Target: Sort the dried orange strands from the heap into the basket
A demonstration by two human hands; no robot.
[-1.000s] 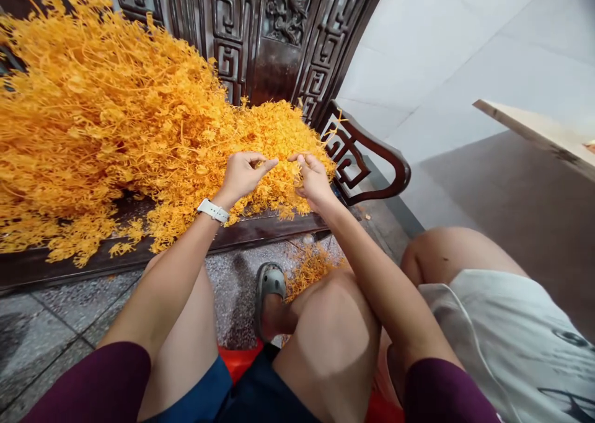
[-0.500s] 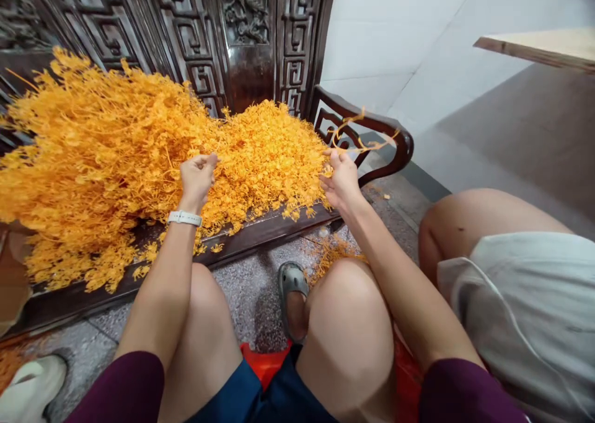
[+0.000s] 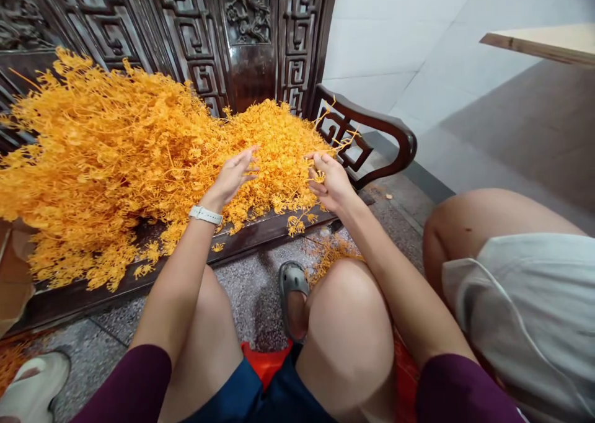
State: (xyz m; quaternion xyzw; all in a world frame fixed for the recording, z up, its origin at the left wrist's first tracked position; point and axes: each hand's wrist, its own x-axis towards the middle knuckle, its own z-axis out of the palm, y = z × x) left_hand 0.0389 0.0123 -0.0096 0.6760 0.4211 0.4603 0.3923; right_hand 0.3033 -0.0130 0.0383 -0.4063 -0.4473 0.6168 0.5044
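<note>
A large heap of orange plastic flower pieces lies on a dark wooden bench. My left hand, with a pale watch band at its wrist, is in front of the heap, its fingers apart and nothing seen in them. To its right, my right hand pinches a thin branched orange stem that sticks up past the fingers. Small flower heads hang by its palm and below it.
The bench's curved armrest stands beyond my right hand. Orange scraps lie on the speckled floor. At the right is another person's bare knee; a board edge juts in above. A cardboard box is at the left.
My left hand has moved right, toward my right hand, and its fingers have opened. My right hand has shifted slightly left, and the orange stem in it has changed angle.
</note>
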